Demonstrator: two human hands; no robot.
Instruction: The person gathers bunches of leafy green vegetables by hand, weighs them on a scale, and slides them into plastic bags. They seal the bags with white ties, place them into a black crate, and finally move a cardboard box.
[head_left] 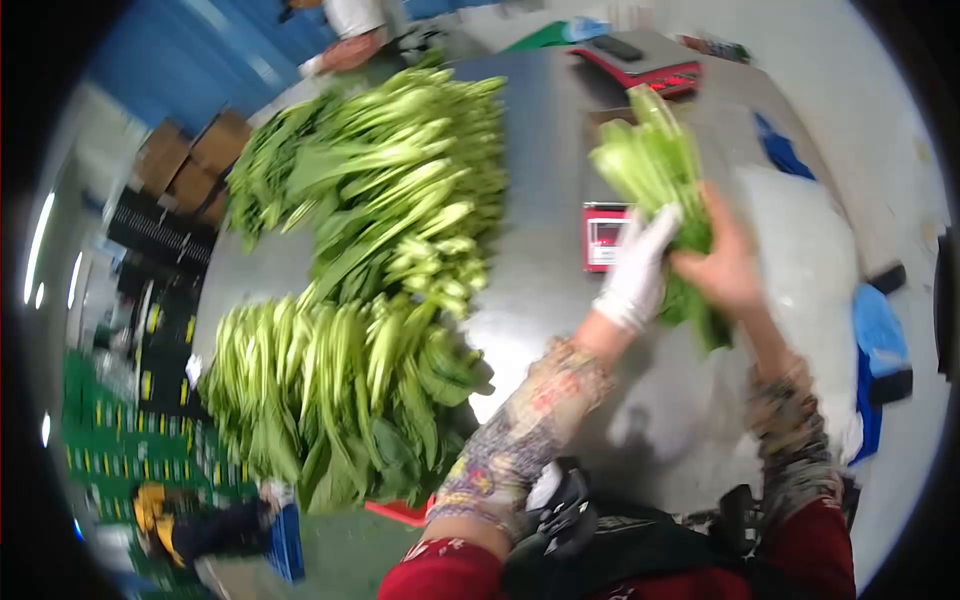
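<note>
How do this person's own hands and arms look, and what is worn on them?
The left hand wears a white glove; the right hand looks bare. Multicoloured patterned sleeve covers have gathered edges; red sleeves show nearer the body.

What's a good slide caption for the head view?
Gloved left grip holds leafy greens, bare right grip against them, over a metal table beside a greens pile.

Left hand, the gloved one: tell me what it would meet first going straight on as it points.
The bunch of greens, which the left hand already touches. Beyond that, the red scale looks roughly in line, though depth is unclear in this view.
</note>
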